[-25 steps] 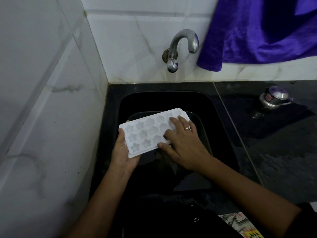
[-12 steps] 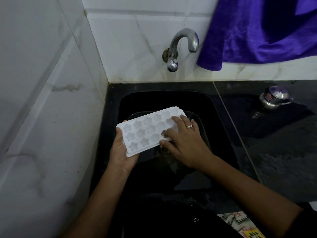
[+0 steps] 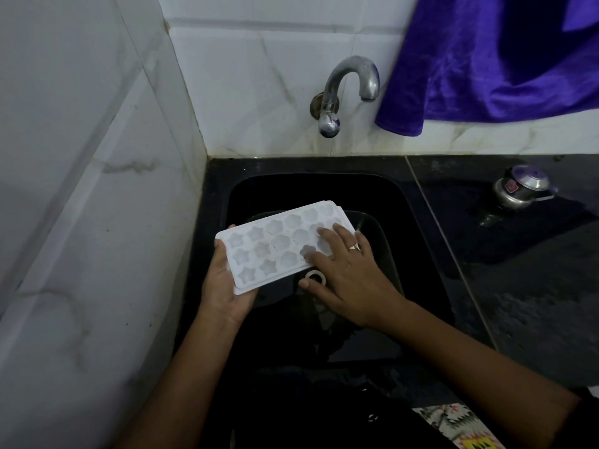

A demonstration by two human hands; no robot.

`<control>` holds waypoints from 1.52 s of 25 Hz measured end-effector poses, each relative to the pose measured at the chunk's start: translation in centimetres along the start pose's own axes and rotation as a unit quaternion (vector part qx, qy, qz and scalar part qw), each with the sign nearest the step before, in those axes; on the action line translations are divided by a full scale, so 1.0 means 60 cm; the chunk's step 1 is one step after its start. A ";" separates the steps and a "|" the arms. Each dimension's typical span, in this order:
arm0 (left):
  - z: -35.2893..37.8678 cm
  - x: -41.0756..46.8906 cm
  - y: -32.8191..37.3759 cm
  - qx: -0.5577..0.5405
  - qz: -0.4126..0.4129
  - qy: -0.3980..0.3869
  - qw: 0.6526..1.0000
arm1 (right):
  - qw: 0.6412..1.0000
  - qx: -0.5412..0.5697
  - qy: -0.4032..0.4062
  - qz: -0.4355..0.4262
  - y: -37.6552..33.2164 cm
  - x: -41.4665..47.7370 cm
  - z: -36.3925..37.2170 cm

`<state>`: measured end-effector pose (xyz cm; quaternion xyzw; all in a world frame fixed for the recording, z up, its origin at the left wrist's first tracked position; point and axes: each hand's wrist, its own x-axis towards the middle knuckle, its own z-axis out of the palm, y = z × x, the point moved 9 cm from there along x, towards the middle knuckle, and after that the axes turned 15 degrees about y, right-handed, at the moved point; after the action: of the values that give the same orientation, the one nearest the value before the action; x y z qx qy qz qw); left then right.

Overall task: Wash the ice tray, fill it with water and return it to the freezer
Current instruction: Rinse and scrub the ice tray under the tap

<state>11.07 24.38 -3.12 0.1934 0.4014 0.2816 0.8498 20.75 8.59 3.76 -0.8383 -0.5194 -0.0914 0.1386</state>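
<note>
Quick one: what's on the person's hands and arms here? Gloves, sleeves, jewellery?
No gloves. The left hand and its forearm are bare, with nothing worn. The right hand wears a pale metal ring on one finger. Its forearm is bare, and what looks like a dark sleeve starts at the frame's right edge.

Bare forearms [image 3: 181,377], silver ring [image 3: 354,246] on right hand [image 3: 351,277]

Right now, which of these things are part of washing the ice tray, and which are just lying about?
In the job: ice tray, left hand gripping its end, right hand flat on its moulds, sink, tap.
Lying about: purple cloth hanging, small metal pot on the counter.
</note>
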 end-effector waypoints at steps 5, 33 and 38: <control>0.009 -0.010 -0.016 0.016 -0.008 -0.006 1.000 | 0.999 0.009 0.001 0.033 0.013 0.009 -0.006; -0.003 0.002 -0.014 0.008 -0.015 0.004 1.000 | 1.000 -0.005 0.003 0.031 0.020 0.004 -0.010; -0.002 -0.001 -0.011 0.006 -0.005 0.012 1.000 | 1.000 -0.002 -0.015 0.011 0.006 -0.001 -0.001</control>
<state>11.17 23.86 -3.55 0.1928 0.4137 0.2774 0.8454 21.05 8.40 3.74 -0.8455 -0.5119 -0.0785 0.1300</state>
